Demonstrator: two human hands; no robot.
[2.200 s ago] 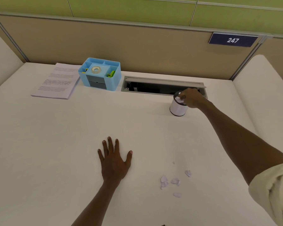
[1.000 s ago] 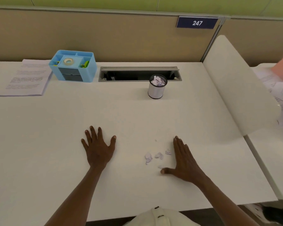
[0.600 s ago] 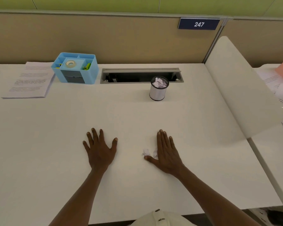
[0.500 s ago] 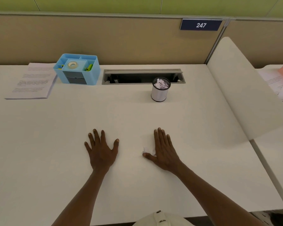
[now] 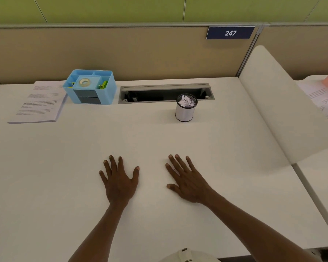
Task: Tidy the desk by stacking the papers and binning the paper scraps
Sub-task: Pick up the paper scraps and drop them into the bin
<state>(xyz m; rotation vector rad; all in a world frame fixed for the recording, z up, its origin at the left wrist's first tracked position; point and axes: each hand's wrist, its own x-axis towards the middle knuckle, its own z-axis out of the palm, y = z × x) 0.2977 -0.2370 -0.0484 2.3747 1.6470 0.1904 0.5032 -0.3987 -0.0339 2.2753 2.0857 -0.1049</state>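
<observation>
Stack of printed papers (image 5: 37, 104) lies flat at desk's far left. Small white bin (image 5: 185, 110) stands upright, holding crumpled paper scraps (image 5: 186, 101).

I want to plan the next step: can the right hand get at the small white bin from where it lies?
Probably yes: the right hand lies flat, nothing stands between it and the bin.

Matt white desk (image 5: 159, 133), plastic organiser (image 5: 106, 91)
</observation>
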